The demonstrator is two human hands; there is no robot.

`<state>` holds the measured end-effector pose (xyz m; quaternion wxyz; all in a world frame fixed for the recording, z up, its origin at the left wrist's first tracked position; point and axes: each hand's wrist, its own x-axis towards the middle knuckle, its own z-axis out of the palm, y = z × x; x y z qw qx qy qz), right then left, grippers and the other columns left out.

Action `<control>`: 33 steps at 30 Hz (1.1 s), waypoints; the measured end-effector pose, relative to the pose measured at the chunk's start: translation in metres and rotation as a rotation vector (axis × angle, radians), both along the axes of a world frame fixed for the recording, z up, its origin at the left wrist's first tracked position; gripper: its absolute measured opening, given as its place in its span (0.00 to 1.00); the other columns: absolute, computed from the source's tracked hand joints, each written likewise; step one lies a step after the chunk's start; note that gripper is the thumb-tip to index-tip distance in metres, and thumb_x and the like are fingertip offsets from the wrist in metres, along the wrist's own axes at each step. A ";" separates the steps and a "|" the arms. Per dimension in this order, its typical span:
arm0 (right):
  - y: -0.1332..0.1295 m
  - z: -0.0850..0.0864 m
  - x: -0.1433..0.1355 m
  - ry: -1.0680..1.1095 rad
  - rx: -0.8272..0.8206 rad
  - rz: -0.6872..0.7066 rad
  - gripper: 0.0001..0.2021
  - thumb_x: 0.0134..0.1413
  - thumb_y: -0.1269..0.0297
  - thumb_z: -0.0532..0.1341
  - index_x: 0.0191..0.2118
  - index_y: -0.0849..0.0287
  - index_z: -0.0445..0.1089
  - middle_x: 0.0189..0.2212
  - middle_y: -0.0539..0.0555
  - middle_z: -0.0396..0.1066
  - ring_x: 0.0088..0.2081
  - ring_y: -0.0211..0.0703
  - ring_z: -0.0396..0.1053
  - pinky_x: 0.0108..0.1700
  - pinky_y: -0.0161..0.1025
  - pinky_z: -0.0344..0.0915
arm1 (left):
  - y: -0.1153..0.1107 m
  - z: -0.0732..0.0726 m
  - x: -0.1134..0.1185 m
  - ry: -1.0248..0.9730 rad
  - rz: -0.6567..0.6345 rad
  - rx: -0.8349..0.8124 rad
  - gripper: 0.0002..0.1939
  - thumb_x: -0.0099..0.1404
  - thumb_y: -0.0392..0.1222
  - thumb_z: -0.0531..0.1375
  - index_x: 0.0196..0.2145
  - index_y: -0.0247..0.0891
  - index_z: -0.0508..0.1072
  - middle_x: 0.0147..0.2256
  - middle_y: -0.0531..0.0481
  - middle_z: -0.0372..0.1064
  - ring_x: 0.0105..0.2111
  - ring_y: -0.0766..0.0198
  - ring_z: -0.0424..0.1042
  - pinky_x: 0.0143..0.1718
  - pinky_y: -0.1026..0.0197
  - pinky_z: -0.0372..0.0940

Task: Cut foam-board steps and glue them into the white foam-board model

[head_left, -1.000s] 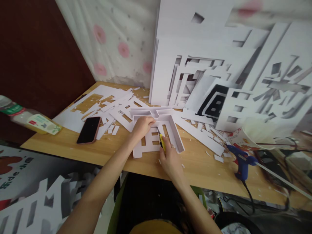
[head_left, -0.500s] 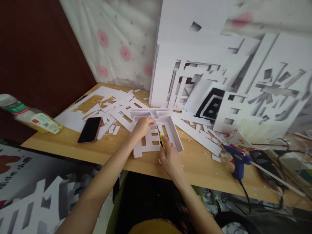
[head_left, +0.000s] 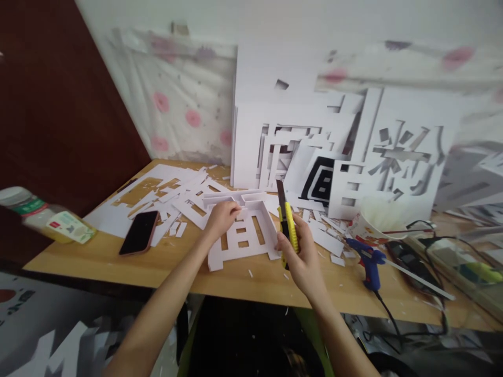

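Observation:
A white foam-board character (head_left: 251, 251) with cut-out openings lies on the wooden table, with upright walls along parts of its edge. My left hand (head_left: 223, 217) is closed at its upper left, fingertips pinched at a wall strip; exactly what lies between the fingertips is hidden. Raised above the table just right of the character, my right hand (head_left: 304, 254) grips a yellow and black utility knife (head_left: 288, 228). The knife's blade is out and points upward, apart from the board.
A phone (head_left: 139, 232) and a bottle (head_left: 47, 214) are at the left. Foam-board scraps (head_left: 183, 196) litter the table (head_left: 165, 272). At the right are a blue glue gun (head_left: 368, 262), a paper tub (head_left: 367, 228) and cables. Cut-out white boards (head_left: 255, 89) lean against the wall.
My right hand has lifted the utility knife out of the character and moved right, turning the blade upward. The left hand stays at the character's upper left. The camera view has tilted up.

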<state>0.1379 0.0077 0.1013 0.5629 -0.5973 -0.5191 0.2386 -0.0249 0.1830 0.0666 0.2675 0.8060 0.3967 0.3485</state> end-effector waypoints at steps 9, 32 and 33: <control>0.036 0.058 0.043 0.088 0.059 0.069 0.19 0.52 0.47 0.66 0.42 0.57 0.71 0.23 0.46 0.64 0.25 0.36 0.59 0.27 0.35 0.56 | -0.074 0.100 0.033 -0.614 -0.102 -0.249 0.08 0.58 0.44 0.66 0.36 0.41 0.75 0.34 0.49 0.77 0.34 0.60 0.78 0.37 0.59 0.75; 0.002 0.092 0.107 0.392 0.028 0.188 0.18 0.56 0.47 0.63 0.35 0.59 0.73 0.27 0.49 0.69 0.28 0.35 0.67 0.29 0.32 0.63 | -0.100 0.083 0.125 -0.248 -0.543 -0.491 0.10 0.60 0.48 0.64 0.37 0.43 0.80 0.25 0.55 0.67 0.26 0.67 0.63 0.29 0.62 0.58; -0.001 0.093 0.108 0.392 0.025 0.183 0.17 0.56 0.47 0.64 0.35 0.59 0.73 0.27 0.50 0.70 0.28 0.35 0.67 0.29 0.32 0.63 | -0.102 0.083 0.127 -0.235 -0.580 -0.475 0.09 0.62 0.47 0.62 0.34 0.42 0.81 0.26 0.54 0.69 0.28 0.66 0.64 0.30 0.61 0.59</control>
